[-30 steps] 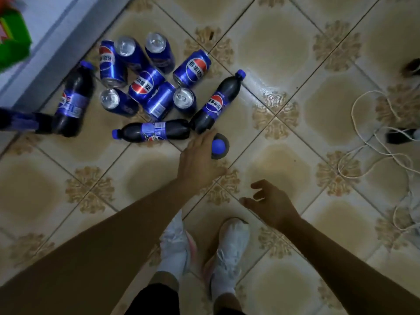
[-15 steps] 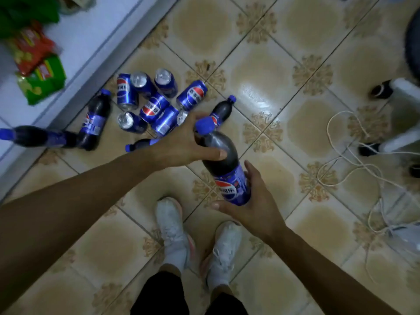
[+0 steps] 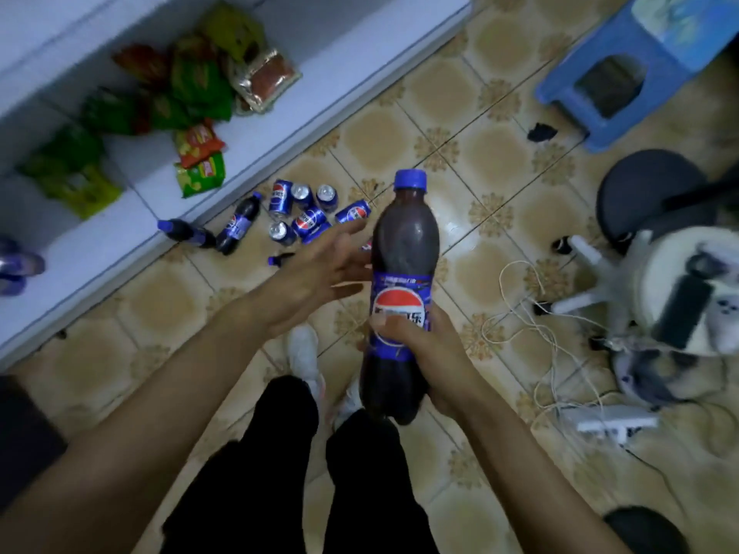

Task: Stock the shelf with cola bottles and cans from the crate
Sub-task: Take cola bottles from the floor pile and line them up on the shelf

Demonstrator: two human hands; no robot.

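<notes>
Had raised the bottle (image 3: 404, 241) upright since the earlier frame and released it from the left grip (image 3: 320, 269), now spread just beside it at 9 o'clock. Held it at centre in the right grip (image 3: 424, 353), curled round the label. Best carried to the shelf (image 3: 260, 149) at 11 o'clock, clear of the floor cans (image 3: 306, 219).

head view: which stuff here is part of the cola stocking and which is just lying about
Job: cola bottle in the right hand; cans on the floor; small bottles beside them; white shelf.
Lying about: snack packets, blue stool, white cable, swivel chair, power strip.
</notes>
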